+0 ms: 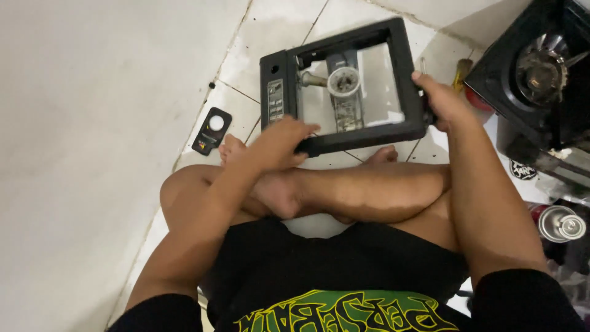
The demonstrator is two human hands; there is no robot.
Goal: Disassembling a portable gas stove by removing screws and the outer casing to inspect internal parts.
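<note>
A black square stove frame (344,86), hollow in the middle with a round burner cup inside, is held above the tiled floor (270,31). Its near edge is grasped by the left hand (279,142), its right edge by the right hand (439,101).

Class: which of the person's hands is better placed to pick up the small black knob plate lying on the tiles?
Left. The left hand grips the black stove frame nearest the knob plate; the right hand holds the far side.
</note>
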